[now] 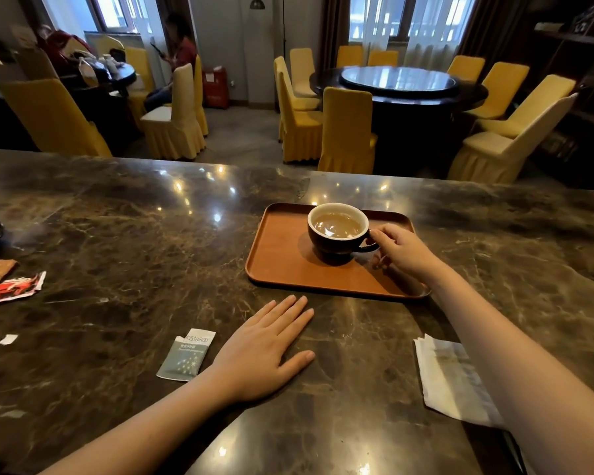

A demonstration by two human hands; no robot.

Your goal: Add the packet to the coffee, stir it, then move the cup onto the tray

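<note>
Cup of coffee on tray, right hand pinching its handle, left hand open flat near grey packet.

Your counter is dark brown marble with pale veins, and the tray on it is plain reddish-brown. The cup you see there is black outside and white inside, with light tan coffee. Near you lies a grey-green packet with white print, at far left a red-and-white wrapper, at right a white napkin.
</note>
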